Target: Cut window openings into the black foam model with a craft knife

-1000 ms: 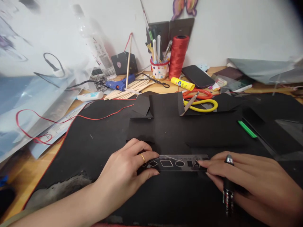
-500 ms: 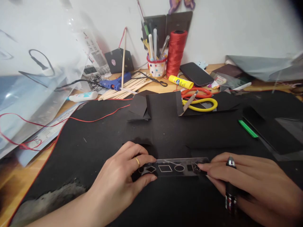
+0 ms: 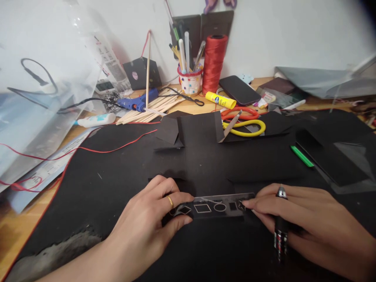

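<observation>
At both ends of ruler [image 3: 216, 208], left grip [image 3: 151, 215] clasping, right grip [image 3: 307, 217] touching, holding marker [image 3: 281, 235]

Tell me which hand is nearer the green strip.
Right: the right hand sits this side of the green strip; the left hand is farther, to its left.

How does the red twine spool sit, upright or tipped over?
Upright: the red twine spool stands on end beside the pen cup, its dark core showing at the top.
</observation>
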A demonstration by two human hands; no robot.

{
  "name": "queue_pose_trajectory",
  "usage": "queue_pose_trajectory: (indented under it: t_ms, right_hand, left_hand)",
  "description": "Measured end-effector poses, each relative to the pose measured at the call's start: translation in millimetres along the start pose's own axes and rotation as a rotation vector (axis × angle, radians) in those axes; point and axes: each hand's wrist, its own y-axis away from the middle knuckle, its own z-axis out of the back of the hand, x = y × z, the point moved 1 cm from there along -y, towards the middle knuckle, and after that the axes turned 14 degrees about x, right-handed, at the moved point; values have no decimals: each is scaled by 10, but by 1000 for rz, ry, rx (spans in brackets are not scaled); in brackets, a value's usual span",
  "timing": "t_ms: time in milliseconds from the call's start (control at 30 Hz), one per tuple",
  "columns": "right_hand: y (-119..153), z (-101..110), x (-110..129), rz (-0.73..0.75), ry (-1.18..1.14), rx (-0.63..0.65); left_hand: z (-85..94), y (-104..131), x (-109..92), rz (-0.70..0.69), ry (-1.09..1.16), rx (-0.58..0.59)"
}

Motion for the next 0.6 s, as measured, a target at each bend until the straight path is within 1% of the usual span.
queue_pose_trajectory:
  t_ms: [67, 133, 367, 600]
  right_hand:
    - [6, -4, -5, 31, -31, 35]
    - [7, -3, -4, 34, -27, 18]
    - [15, -6, 7, 4, -1, 51]
    - [4, -1, -11, 29, 4, 16]
  left_hand:
    - [-6, -1, 7, -3, 0, -4]
    - [-9, -4, 14, -8, 2, -11]
    - [-14, -13, 30, -5, 20, 2]
    - [-8, -16, 20, 41, 48, 28]
